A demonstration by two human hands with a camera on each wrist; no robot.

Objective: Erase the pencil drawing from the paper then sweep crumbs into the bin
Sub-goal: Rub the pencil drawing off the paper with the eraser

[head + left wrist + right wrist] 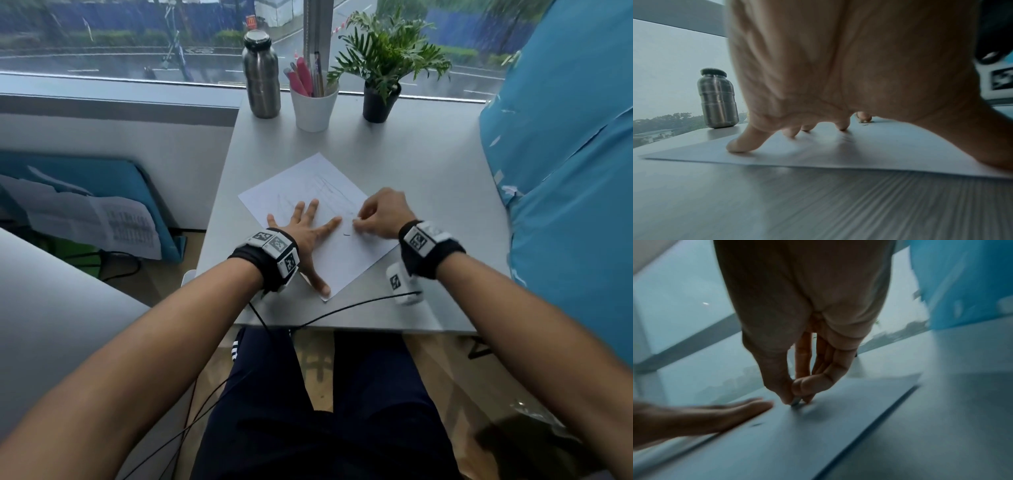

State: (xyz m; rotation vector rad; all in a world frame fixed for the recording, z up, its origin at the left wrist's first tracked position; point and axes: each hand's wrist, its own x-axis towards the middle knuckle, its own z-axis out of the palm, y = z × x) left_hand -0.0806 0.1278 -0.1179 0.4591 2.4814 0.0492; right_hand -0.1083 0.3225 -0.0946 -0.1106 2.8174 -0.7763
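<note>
A white sheet of paper (318,219) lies turned at an angle on the grey table (428,164), with faint pencil lines (329,192) across its far half and a short dark mark (346,234) near its right edge. The left hand (305,236) lies flat on the near left part of the sheet, fingers straight and spread, thumb reaching toward the near corner; the left wrist view shows the fingertips (740,146) pressing down on the paper (838,154). The right hand (383,214) is over the sheet's right edge, its thumb and fingers curled together and pinching a small pale eraser (356,221) against the paper. In the right wrist view the eraser (796,401) shows only as a grey sliver between the fingertips, touching the paper (818,426), with the left hand's fingers (748,407) flat just to its left; that view is blurred. Both wrists carry black bands with white marker blocks, and a thin black cable (342,308) runs across the near edge of the table. Along the far edge, by the window, stand a steel bottle (261,73), a white cup of pens (313,102) and a potted green plant (382,65), left to right. A blue cloth-like panel (565,171) rises on the right side of the table.
</note>
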